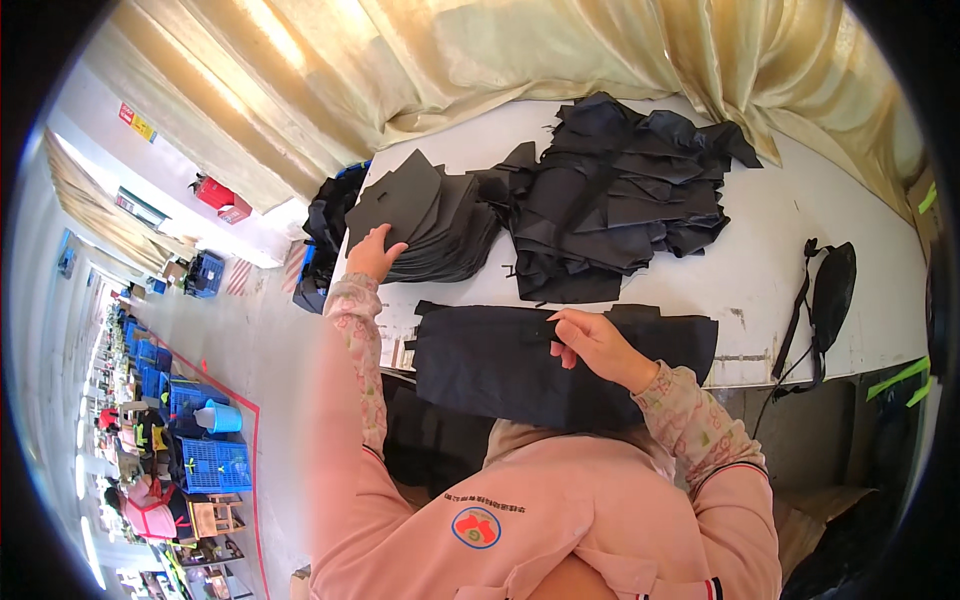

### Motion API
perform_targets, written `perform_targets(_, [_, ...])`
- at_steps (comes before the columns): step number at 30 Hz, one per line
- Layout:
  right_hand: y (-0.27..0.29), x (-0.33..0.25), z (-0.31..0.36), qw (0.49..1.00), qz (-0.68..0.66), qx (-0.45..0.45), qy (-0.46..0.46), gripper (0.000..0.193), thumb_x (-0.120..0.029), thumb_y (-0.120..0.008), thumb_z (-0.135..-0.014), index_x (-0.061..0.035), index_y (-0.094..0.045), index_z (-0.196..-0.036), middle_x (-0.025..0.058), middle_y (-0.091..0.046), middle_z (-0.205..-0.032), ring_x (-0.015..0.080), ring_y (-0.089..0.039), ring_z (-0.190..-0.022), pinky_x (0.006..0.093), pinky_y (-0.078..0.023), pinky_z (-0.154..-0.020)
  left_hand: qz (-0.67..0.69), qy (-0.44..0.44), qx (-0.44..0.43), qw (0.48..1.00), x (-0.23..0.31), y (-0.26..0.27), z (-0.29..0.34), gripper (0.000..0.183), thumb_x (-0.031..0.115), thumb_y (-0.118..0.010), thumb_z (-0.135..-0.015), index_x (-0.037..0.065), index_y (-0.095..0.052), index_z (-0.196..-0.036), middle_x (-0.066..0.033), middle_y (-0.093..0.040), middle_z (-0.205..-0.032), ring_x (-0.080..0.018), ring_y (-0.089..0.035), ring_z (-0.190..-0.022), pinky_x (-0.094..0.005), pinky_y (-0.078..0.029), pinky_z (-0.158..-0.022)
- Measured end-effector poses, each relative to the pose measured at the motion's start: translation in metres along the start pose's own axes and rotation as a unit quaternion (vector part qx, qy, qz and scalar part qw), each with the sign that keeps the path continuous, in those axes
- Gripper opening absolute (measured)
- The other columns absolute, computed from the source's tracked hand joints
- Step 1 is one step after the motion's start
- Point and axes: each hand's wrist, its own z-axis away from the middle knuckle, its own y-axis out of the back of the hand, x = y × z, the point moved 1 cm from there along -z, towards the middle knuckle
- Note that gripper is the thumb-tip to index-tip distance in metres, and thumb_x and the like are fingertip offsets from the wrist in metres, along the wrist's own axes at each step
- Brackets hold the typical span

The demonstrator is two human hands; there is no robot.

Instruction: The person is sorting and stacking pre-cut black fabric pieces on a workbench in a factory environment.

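Curtain (300, 80), pale gold, hung in folds; I see it span the top of the head view. Wall sign (137, 121), red and yellow, far left. Red container (211, 192), at the foot of the wall. Floor (275, 350), grey, with a red line (257, 480) and red-and-white hatching (238, 276). Blue crate (216, 466), slatted; light-blue bucket (220, 418) just beyond it. Wooden stool (213, 517), nearer me than the crate. Seated person (150, 507), pink top, far left; I cannot make out the work there. Green strips (898, 380), right edge.
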Motion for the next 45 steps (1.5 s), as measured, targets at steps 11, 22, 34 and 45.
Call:
perform_targets(11, [-0.009, 0.005, -0.004, 0.997, 0.073, -0.004, 0.015, 0.018, -0.017, -0.052, -0.099, -0.0006, -0.059, -0.099, 0.0016, -0.058, -0.078, 0.0075, -0.054, -0.065, 0.0236, -0.047, -0.062, 0.022, -0.016, 0.051, 0.998, -0.014, 0.006, 0.012, 0.048, 0.007, -0.045, -0.088, 0.009, -0.045, -0.136, -0.0287, -0.064, -0.099, -0.0449, -0.063, -0.087, -0.0508, -0.05, -0.077])
perform_targets(22, [0.013, -0.027, -0.024, 0.976, 0.106, 0.155, 0.109, 0.011, -0.011, -0.062, -0.094, -0.0011, -0.058, -0.096, 0.0021, -0.063, -0.074, 0.0041, -0.054, -0.056, 0.0202, -0.045, -0.05, 0.529, -0.015, 0.085, 0.844, 0.134, 0.056, 0.125, 0.038, 0.0, -0.048, -0.095, -0.004, -0.049, -0.133, -0.0086, -0.059, -0.124, -0.0143, -0.053, -0.113, -0.0263, -0.04, -0.097])
perform_targets(34, [0.036, 0.008, -0.031, 0.939, 0.18, 0.194, 0.219, 0.014, -0.013, -0.07, -0.087, -0.0004, -0.067, -0.092, 0.0048, -0.062, -0.073, 0.0076, -0.054, -0.061, 0.0255, -0.043, -0.056, 0.519, -0.213, -0.143, 0.816, 0.167, 0.048, 0.145, 0.045, -0.003, -0.061, -0.084, 0.0, -0.058, -0.128, -0.0171, -0.048, -0.144, -0.0282, -0.044, -0.135, -0.0362, -0.031, -0.112])
perform_targets(45, [0.022, -0.002, -0.022, 0.942, 0.222, 0.061, 0.245, 0.021, -0.002, -0.062, -0.085, -0.0024, -0.066, -0.106, 0.0074, -0.06, -0.09, 0.0213, -0.06, -0.081, 0.0301, -0.049, -0.073, 0.456, -0.188, 0.026, 0.869, 0.246, 0.043, 0.125, 0.032, -0.003, -0.072, -0.077, 0.008, -0.072, -0.107, -0.0078, -0.063, -0.104, -0.0211, -0.06, -0.094, -0.0298, -0.047, -0.081])
